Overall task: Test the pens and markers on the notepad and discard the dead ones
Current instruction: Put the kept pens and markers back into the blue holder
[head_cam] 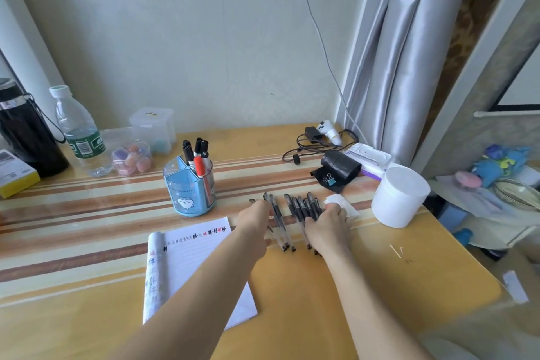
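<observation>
Several black pens [301,209] lie side by side on the desk [380,278], right of the notepad [201,260]. My left hand [255,221] lies over the leftmost pens, fingers down on them. My right hand [328,226] covers the rightmost pens, fingers spread over them. Whether either hand grips a pen is hidden. The notepad is open, with black and red scribble marks along its top and left edges. A blue pen holder [190,187] behind the notepad holds several markers [198,155] with black and red caps.
A white cylindrical bin [399,197] stands right of the pens. A black bag with a binder clip [336,169], a cable and a wipes pack lie behind. A water bottle [79,131], black flask, plastic boxes and a yellow box sit at the left.
</observation>
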